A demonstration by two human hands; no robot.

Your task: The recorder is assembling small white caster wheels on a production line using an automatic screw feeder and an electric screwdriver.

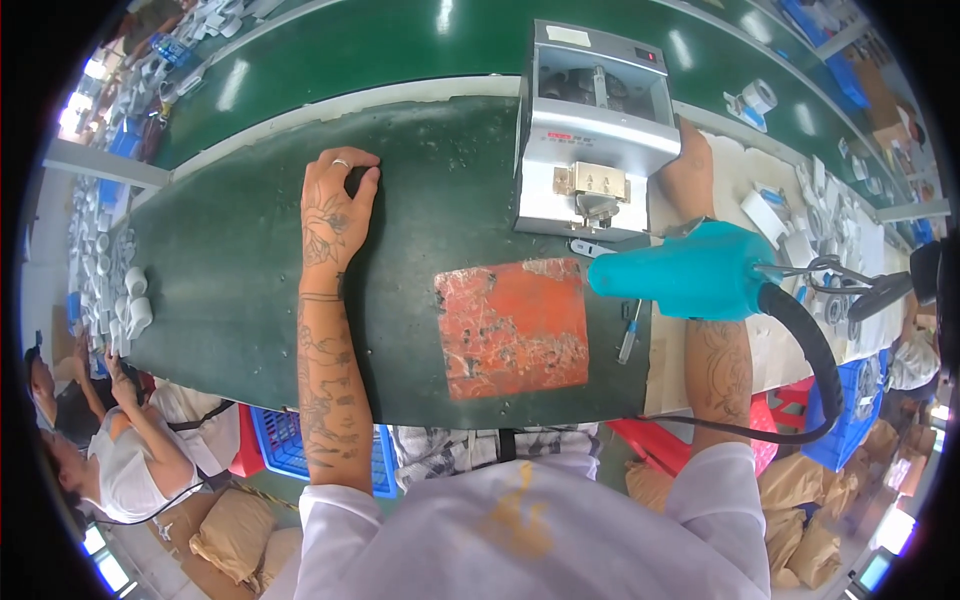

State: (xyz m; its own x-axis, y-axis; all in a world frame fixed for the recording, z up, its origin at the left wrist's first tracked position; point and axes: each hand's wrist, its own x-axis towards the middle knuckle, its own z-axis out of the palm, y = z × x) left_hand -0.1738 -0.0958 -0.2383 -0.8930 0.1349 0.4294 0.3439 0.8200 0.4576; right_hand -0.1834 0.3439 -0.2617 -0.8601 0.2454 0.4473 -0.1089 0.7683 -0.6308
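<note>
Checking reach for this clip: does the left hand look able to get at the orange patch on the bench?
Probably yes. The left hand lies flat on the green bench, and only bare surface separates it from the orange patch.

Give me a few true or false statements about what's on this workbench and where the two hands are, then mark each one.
1. The left hand rests flat on the dark green bench top. True.
2. The right hand holds the turquoise power tool. False: it sits beside the grey machine; the tool hangs over the forearm.
3. An orange patch lies on the bench in front of the grey machine. True.
4. The left hand grips a white roll. False: its fingers hold nothing.
5. White rolls sit at the bench's left end. True.
</note>
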